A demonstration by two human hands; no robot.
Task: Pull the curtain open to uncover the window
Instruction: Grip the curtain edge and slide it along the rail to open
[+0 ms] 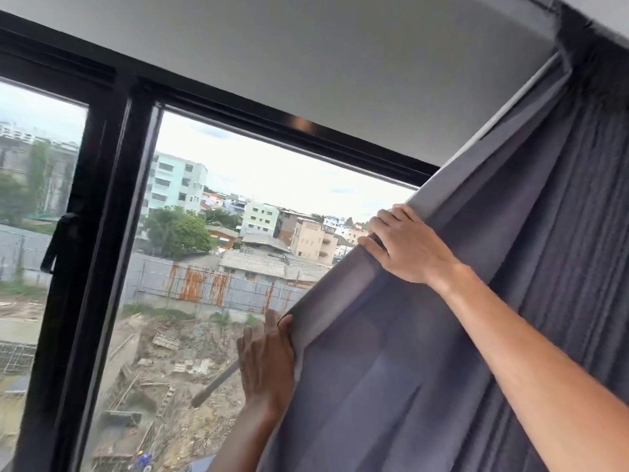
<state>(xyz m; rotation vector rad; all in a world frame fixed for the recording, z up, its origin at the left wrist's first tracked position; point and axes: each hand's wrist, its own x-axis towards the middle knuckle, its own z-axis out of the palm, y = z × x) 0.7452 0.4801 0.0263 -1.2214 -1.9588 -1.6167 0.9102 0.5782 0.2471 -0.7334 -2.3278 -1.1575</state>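
Note:
A grey-purple curtain [476, 267] hangs bunched at the right, covering the right part of the window [245, 206]. Its leading edge runs diagonally from the ceiling rail down to the bottom middle. My right hand [405, 247] grips that edge high up, fingers curled around the fabric. Lower down, my left hand [267, 359] holds the same edge, its thumb over the fold. The black-framed glass to the left of the edge is uncovered and shows buildings and a building site outside.
A black vertical window post [98, 250] with a handle [59, 243] divides the panes at the left. A white soffit [323, 63] runs above, with the curtain rail [558, 15] at the top right. A thin rod [214, 383] shows near my left hand.

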